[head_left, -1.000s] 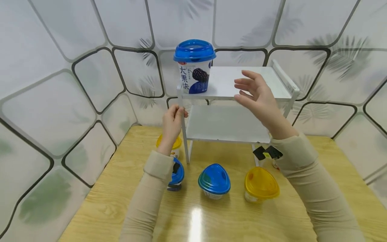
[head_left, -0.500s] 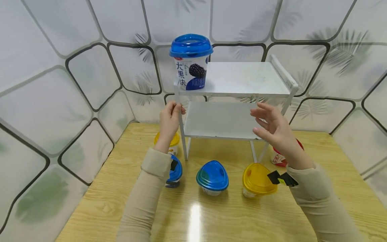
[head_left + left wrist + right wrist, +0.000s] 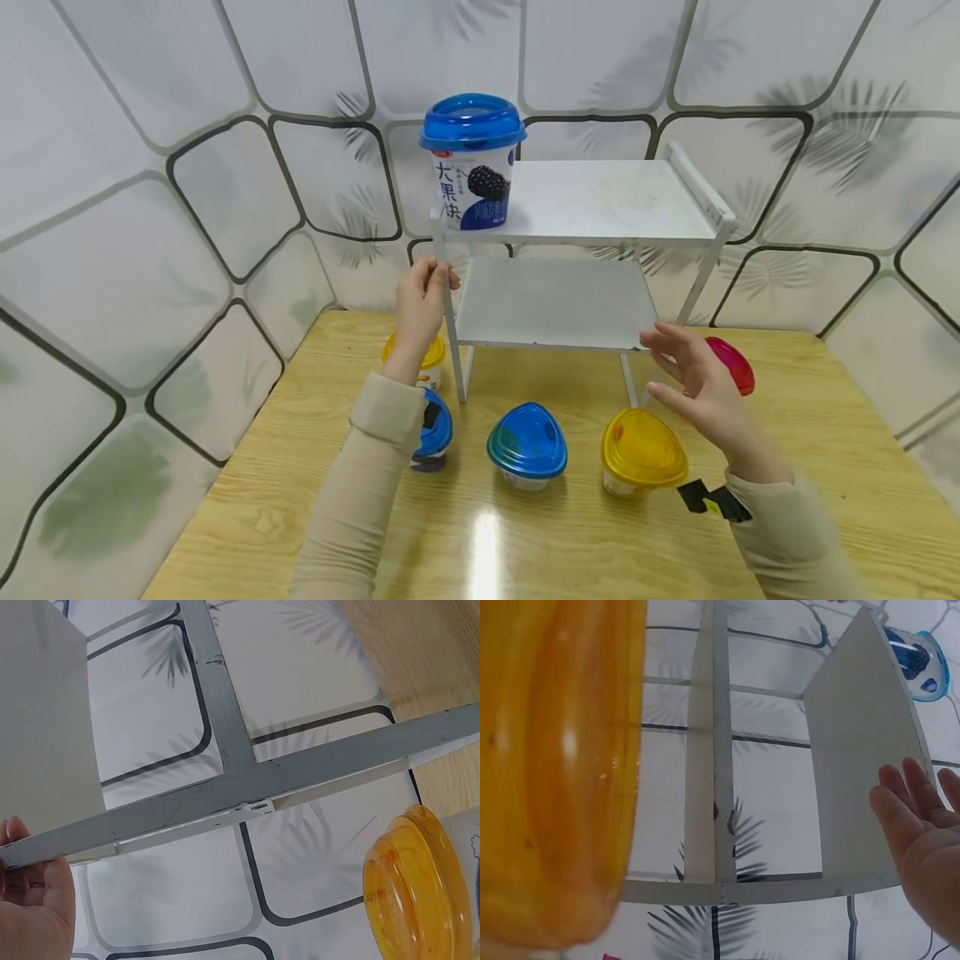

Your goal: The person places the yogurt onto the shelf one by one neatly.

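A white two-tier rack (image 3: 555, 304) stands on the table, and my left hand (image 3: 418, 312) grips its left front post, fingers and thumb curled round it. In the left wrist view the fingers (image 3: 56, 896) meet the grey post. On the upper shelf, at its left end, a yogurt cup (image 3: 474, 171) with a blue lid and a blackberry picture stands upright. My right hand (image 3: 701, 396) hovers at the rack's right front, fingers loosely bent and holding nothing. Closest to it are a yellow-lidded cup (image 3: 643, 454) and a red-lidded cup (image 3: 733, 367), partly hidden behind the hand.
In front of the rack sits a blue-lidded cup (image 3: 527, 446). Another blue-lidded cup (image 3: 435, 429) and a yellow-lidded cup (image 3: 433, 358) stand at the left, partly covered by my left arm. Patterned panels (image 3: 592, 67) enclose the wooden table (image 3: 300, 467) behind and at the sides.
My right hand has come down from over the upper shelf and shifted rightward, to beside the lower shelf's right front corner. The left hand keeps its grip on the post.
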A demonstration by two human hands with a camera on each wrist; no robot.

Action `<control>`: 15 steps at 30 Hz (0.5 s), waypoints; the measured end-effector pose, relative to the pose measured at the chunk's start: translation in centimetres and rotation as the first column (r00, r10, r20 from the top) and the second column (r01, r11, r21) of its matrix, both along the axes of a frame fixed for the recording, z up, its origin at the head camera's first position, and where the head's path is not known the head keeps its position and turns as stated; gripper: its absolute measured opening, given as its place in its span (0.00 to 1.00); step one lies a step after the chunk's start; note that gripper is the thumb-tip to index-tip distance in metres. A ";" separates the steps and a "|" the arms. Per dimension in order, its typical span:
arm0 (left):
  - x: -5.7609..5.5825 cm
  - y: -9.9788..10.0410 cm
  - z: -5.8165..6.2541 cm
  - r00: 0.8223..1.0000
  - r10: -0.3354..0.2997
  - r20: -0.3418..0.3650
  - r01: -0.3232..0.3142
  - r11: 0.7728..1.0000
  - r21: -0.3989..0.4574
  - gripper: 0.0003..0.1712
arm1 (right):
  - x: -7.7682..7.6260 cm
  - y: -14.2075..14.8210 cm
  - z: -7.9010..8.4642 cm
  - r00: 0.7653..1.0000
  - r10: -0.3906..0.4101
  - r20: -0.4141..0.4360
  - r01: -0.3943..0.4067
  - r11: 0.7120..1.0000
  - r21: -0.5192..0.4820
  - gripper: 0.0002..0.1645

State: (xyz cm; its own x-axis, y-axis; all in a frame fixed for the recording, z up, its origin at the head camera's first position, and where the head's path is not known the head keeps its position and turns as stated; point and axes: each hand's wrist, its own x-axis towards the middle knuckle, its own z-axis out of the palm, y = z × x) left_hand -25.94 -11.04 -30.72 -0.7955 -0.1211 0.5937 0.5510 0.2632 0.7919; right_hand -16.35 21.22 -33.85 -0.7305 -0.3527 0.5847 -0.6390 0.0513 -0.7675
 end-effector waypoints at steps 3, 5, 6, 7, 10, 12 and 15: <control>0.6 0.2 0.5 1.000 -0.002 0.003 0.002 1.000 0.007 0.13 | 0.3 0.5 -0.8 1.000 -0.001 0.004 0.001 1.000 -0.010 0.38; 1.3 0.4 1.2 1.000 0.005 0.008 -0.005 1.000 0.008 0.13 | 0.5 0.8 -1.4 1.000 0.000 0.015 0.000 1.000 -0.021 0.37; 1.7 0.5 1.5 1.000 0.006 0.012 -0.007 1.000 0.009 0.12 | 0.7 1.0 -1.6 1.000 0.002 0.021 -0.001 1.000 -0.029 0.36; 2.0 0.6 1.8 1.000 0.011 0.013 -0.011 1.000 0.006 0.12 | 0.8 1.1 -1.9 1.000 0.009 0.028 -0.008 0.999 -0.039 0.36; 2.5 0.7 2.2 1.000 0.017 0.013 -0.017 1.000 -0.003 0.12 | 1.1 1.6 -2.7 0.999 0.017 0.041 -0.015 0.998 -0.057 0.35; 2.2 0.7 2.0 1.000 0.011 0.011 -0.011 1.000 -0.004 0.12 | 1.3 1.9 -3.2 0.998 0.026 0.052 -0.023 0.997 -0.068 0.35; 1.1 0.4 1.1 1.000 0.000 0.016 0.000 1.000 0.003 0.12 | 1.5 2.4 -3.9 0.997 0.012 0.071 -0.008 0.998 -0.056 0.34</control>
State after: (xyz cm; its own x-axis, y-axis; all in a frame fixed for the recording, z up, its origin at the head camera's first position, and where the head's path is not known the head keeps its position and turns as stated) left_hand -24.80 -10.65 -29.61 -0.8047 -0.1226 0.5809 0.5386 0.2608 0.8012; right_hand -14.85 23.58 -37.76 -0.7676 -0.3282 0.5506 -0.5832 0.0011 -0.8123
